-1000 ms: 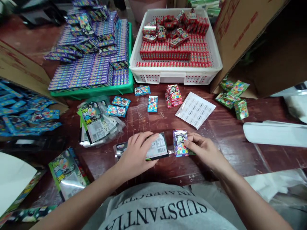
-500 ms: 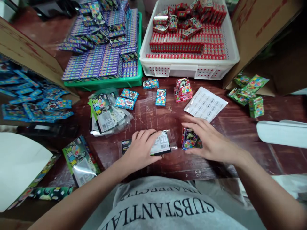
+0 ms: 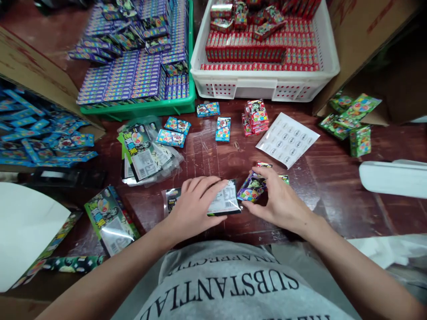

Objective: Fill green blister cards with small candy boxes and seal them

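Observation:
My left hand lies palm down across a clear plastic bag with a printed black and white card in it. Its fingers are stretched out over the bag, the thumb apart near the lower edge. My right hand is closed on a small purple candy box, pinched between thumb and fingers. This box is tilted and its left end is at the right end of the bag; whether it is inside the bag I cannot tell. A red box and a green one show partly behind my right hand.
Behind stand a green crate of purple boxes and a white basket of red boxes. A sticker sheet, stacked red boxes, blue boxes, bagged cards and green boxes lie around. Cardboard flaps flank both sides.
My right hand has closed on the purple box and moved it left to the bag's end, uncovering the red and green boxes. My left hand stays on the bag.

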`<state>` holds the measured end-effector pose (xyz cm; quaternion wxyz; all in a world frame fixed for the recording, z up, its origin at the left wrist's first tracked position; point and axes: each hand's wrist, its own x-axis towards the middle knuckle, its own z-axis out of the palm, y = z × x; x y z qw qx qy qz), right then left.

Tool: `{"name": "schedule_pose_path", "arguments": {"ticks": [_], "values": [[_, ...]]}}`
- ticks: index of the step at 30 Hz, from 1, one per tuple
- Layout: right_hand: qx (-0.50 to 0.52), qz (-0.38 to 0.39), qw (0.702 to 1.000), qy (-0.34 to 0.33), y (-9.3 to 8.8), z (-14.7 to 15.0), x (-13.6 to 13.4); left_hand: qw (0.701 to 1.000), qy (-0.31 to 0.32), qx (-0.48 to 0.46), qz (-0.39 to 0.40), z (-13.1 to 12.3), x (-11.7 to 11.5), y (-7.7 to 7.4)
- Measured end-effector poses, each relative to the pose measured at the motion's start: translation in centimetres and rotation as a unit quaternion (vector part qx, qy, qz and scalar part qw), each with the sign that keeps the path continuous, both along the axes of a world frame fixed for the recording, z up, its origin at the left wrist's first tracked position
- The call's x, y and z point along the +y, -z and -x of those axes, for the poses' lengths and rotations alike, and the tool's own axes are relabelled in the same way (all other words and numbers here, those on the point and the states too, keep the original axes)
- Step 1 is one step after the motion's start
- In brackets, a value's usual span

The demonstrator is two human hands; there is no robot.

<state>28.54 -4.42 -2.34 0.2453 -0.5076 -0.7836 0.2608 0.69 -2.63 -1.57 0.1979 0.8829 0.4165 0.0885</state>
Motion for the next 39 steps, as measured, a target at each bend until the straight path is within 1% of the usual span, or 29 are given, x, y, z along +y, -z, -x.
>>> {"name": "schedule_pose_path", "arguments": {"ticks": [3, 5, 6, 8, 12, 15, 17, 21, 23, 25, 27, 30, 36, 39], "values": [[0.038, 0.066, 0.995, -0.068, 0.6, 0.2, -0.2, 1.000, -0.008, -0.004, -0.013, 0.5, 0.3, -0.2], [0.048, 0.079, 0.991, -0.099, 0.9, 0.3, -0.3, 1.000, 0.017, 0.003, -0.007, 0.8, 0.4, -0.2], [0.048, 0.080, 0.991, -0.101, 1.0, 0.4, -0.3, 1.000, 0.029, 0.008, -0.005, 0.9, 0.4, -0.2], [0.044, 0.078, 0.993, -0.081, 1.2, 0.7, -0.3, 1.000, 0.027, 0.008, -0.011, 0.9, 0.4, -0.2], [0.066, 0.045, 0.997, 0.003, 1.4, 1.6, -0.5, 0.999, -0.003, -0.006, -0.031, 0.6, 0.3, -0.3], [0.090, 0.008, 0.996, 0.024, 1.3, 1.9, -0.6, 0.999, 0.000, 0.006, -0.037, 0.3, 0.1, -0.2], [0.091, 0.013, 0.996, 0.023, 1.3, 1.9, -0.5, 0.999, 0.002, 0.013, -0.034, 0.3, 0.0, 0.0], [0.094, 0.053, 0.993, 0.051, 1.2, 1.5, -0.3, 0.999, 0.003, 0.019, -0.036, 0.3, -0.3, 0.2], [0.100, 0.072, 0.991, 0.047, 1.2, 1.4, -0.2, 0.999, 0.014, 0.024, -0.039, 0.4, -0.4, 0.2], [0.107, 0.089, 0.990, 0.026, 1.1, 1.2, 0.0, 0.999, 0.025, 0.027, -0.035, 0.5, -0.3, 0.2], [0.117, 0.093, 0.989, 0.008, 1.0, 1.1, 0.1, 0.999, 0.025, 0.024, -0.027, 0.5, -0.2, 0.4], [0.124, 0.093, 0.988, 0.002, 0.9, 0.8, 0.2, 0.999, 0.031, 0.022, -0.015, 0.5, 0.0, 0.7], [0.144, 0.125, 0.981, -0.040, 1.2, 0.5, 0.1, 0.996, 0.089, 0.031, -0.009, 0.6, 0.3, 1.0], [0.148, 0.119, 0.981, -0.042, 1.4, 0.8, 0.0, 0.995, 0.098, 0.025, 0.006, 0.2, 0.4, 1.0]]}}
